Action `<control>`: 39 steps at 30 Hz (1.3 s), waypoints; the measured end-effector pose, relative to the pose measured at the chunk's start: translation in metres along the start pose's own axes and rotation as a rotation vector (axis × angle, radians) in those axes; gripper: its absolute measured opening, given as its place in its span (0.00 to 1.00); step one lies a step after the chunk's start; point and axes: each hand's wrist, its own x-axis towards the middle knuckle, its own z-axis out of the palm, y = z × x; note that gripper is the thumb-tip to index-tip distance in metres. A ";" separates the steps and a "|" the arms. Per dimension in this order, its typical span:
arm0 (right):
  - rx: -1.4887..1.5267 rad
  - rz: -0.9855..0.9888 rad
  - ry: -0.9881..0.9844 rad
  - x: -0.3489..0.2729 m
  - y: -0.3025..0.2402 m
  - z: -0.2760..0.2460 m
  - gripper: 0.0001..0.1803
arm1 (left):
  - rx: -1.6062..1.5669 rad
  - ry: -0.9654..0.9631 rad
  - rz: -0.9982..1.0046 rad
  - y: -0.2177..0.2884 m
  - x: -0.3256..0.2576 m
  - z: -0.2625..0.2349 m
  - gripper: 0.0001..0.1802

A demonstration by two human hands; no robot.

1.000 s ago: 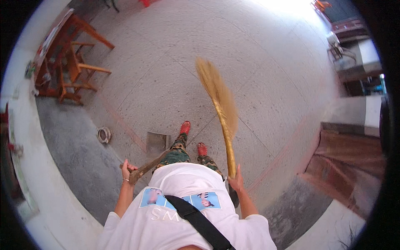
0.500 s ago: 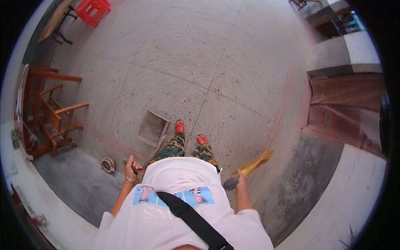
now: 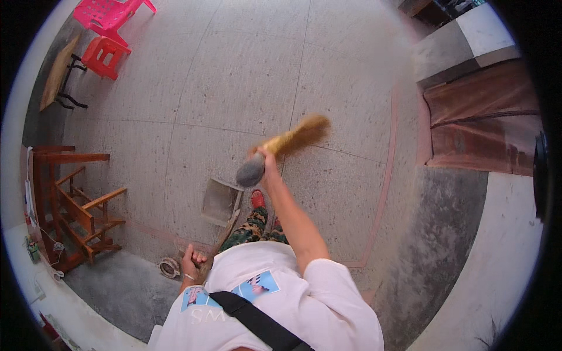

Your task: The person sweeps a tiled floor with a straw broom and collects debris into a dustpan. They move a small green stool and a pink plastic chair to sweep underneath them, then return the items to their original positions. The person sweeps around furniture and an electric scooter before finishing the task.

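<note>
Swings the broom (image 3: 284,142) from well right of the dustpan (image 3: 218,203) to ahead-right of it, bringing bristles (image 3: 313,127) nearer. Clamps right hand (image 3: 266,167) fingers on broom, left hand (image 3: 192,260) fingers on dustpan handle (image 3: 230,228)

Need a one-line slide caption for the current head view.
Right hand holds a golden broom over speckled floor; left hand grips a dustpan by its long handle.

A pink chair (image 3: 110,16) and red stool (image 3: 104,58) stand on grey floor (image 3: 246,76).
</note>
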 end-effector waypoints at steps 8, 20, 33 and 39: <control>-0.037 -0.160 -0.203 0.014 -0.117 -0.015 0.15 | -0.058 0.089 0.025 -0.010 0.010 -0.020 0.18; -0.273 -0.042 0.513 -0.193 -0.061 -0.220 0.10 | -0.030 0.131 0.072 -0.015 0.011 -0.014 0.19; -0.247 -0.158 0.570 -0.097 -0.241 -0.286 0.14 | -0.126 0.255 0.074 -0.005 -0.039 0.043 0.17; -0.246 0.021 0.341 0.004 -0.210 -0.096 0.26 | -0.075 0.196 0.087 0.019 -0.049 0.121 0.16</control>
